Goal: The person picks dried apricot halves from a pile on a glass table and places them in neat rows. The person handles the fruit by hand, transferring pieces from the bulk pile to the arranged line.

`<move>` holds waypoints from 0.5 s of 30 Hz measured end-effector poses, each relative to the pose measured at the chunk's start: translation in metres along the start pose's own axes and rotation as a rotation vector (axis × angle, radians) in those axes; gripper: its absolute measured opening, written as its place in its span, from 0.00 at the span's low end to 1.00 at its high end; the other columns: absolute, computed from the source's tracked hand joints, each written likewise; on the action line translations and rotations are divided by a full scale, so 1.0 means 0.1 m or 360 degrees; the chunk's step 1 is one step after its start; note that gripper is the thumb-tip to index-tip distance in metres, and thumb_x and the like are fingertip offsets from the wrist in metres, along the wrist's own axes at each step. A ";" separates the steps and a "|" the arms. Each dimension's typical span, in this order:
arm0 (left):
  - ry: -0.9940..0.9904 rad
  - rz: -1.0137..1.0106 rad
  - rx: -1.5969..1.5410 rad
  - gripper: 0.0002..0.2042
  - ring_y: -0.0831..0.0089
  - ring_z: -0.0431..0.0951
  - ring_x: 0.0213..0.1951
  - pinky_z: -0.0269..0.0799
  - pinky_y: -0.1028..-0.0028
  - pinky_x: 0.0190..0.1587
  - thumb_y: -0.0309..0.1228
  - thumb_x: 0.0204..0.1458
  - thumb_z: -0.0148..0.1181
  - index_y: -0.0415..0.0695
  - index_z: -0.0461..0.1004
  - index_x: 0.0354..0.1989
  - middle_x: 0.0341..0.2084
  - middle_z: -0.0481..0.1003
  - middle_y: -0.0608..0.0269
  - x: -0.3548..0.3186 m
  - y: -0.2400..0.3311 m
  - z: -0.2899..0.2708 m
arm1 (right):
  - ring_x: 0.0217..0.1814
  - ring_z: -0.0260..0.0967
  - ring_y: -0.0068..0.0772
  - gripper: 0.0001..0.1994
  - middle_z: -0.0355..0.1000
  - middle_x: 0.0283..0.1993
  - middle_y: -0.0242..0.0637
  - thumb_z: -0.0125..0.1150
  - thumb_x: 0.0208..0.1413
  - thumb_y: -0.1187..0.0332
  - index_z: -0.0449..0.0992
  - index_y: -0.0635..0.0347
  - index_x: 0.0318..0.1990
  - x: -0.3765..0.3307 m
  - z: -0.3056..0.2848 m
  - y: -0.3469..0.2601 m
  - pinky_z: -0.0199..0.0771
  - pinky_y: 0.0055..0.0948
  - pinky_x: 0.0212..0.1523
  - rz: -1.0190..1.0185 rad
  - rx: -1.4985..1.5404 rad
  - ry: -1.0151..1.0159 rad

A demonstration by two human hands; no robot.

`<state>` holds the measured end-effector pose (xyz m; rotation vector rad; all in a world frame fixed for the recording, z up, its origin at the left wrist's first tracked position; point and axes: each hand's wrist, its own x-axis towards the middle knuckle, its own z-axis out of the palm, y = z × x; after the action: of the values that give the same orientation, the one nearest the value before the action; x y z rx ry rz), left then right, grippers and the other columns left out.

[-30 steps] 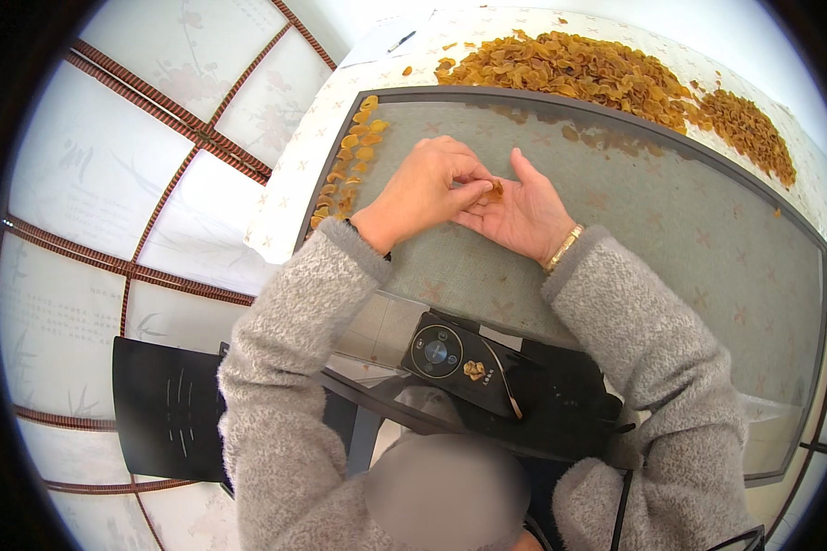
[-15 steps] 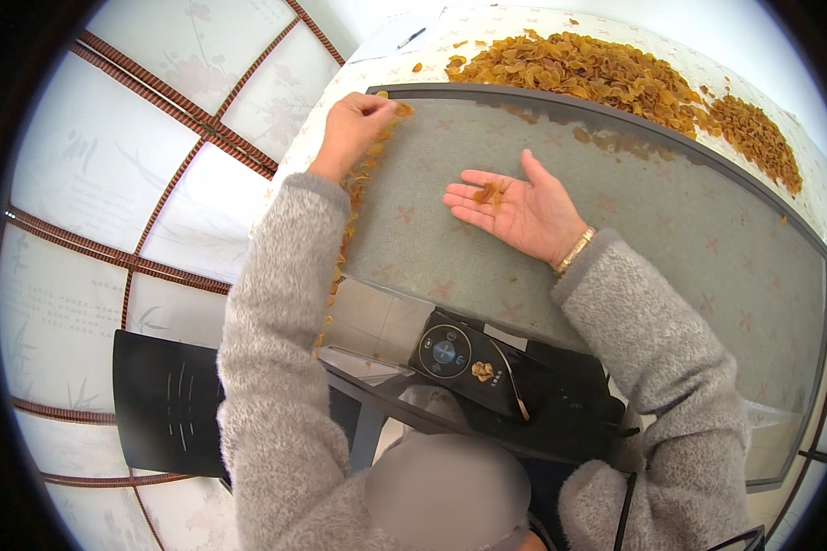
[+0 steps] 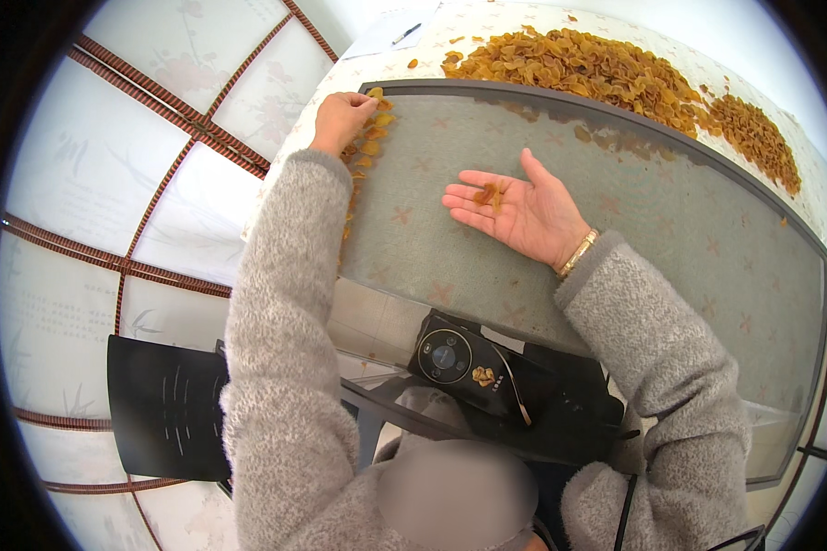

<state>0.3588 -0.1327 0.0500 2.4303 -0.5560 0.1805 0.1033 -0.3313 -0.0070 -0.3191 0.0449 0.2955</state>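
My left hand [image 3: 342, 121] is at the far left corner of a dark-framed mesh screen [image 3: 542, 248], thumb and fingertips pinched at a thin amber flake [image 3: 375, 94]. Whether the flake lies on the screen or is just held there I cannot tell. More flakes run in a strip [image 3: 365, 158] down the screen's left edge, partly hidden by my sleeve. Over the middle of the screen, my right hand [image 3: 528, 209] is palm up, fingers stretched out. A few amber flakes [image 3: 489, 196] rest loosely on its fingers.
Beyond the screen's far edge lies a big heap of amber flakes [image 3: 579, 69], with a smaller heap [image 3: 753, 133] to its right. A pen [image 3: 406, 34] lies on paper at the far left. Close to me is a black device [image 3: 487, 372] with round control buttons.
My left hand has shifted a little left, toward the screen's corner, and the flakes along the far left edge show more. My right hand stays where it was, flakes still on it.
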 end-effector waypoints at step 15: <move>0.0018 0.0007 0.0244 0.12 0.73 0.78 0.24 0.74 0.71 0.33 0.37 0.53 0.64 0.41 0.85 0.36 0.22 0.81 0.61 -0.03 0.10 0.01 | 0.72 0.54 0.61 0.41 0.55 0.67 0.68 0.20 0.69 0.41 0.53 0.79 0.66 -0.01 0.02 0.00 0.59 0.51 0.71 0.0000 -0.0060 0.0017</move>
<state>0.3515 -0.1389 0.0538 2.5748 -0.5611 0.2464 0.1026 -0.3307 -0.0053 -0.3578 0.0497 0.2951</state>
